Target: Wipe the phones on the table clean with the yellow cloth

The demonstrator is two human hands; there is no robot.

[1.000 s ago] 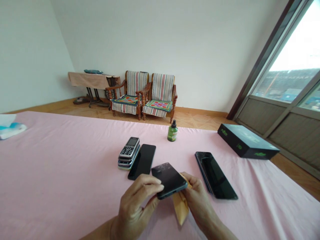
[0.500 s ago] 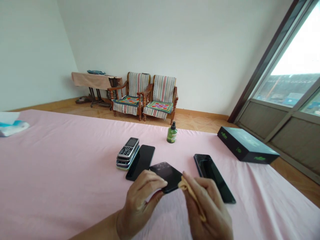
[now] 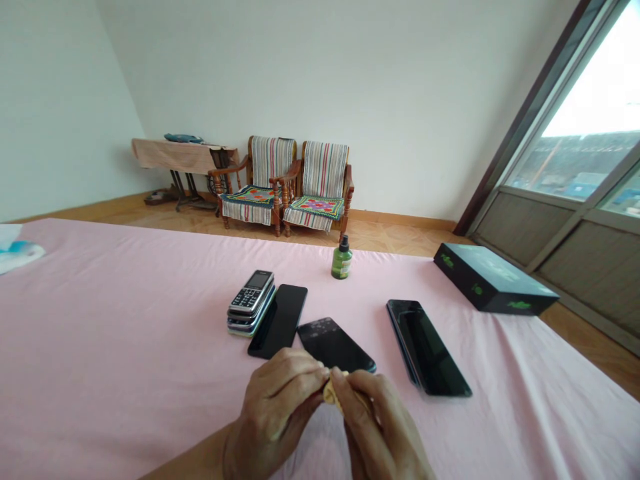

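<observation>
1. cloth (image 3: pixel 334 393), small & yellowish, bunched tight btw the fingers of both hands. grip is clenched on it, nothing released, though the hands hide most of it.
2. left hand (image 3: pixel 273 413) & right hand (image 3: pixel 375 427) meet around the cloth, low over the pink sheet (image 3: pixel 125 333). neither holds anything else.
3. black smartphone (image 3: pixel 335 345) lies flat on the sheet, glass up, just past the fingers. no hand on it, but it's the nearest item to both hands.
4. to its left: black slab phone (image 3: pixel 277 320), touching or just beside a phone stack (image 3: pixel 250 307) w/ a keypad phone on top.
5. to its right: pair of black phones (image 3: pixel 427 347), slightly offset, one over the other. further off: green spray bottle (image 3: pixel 342 260) & black box (image 3: pixel 493 280) w/ green print, both on the sheet.
6. step in hand looks like bunching or refolding the cloth, not wiping, as the phone is out of the grip. next move calls for cloth set firm under the fingers & one hand free for the phone.
</observation>
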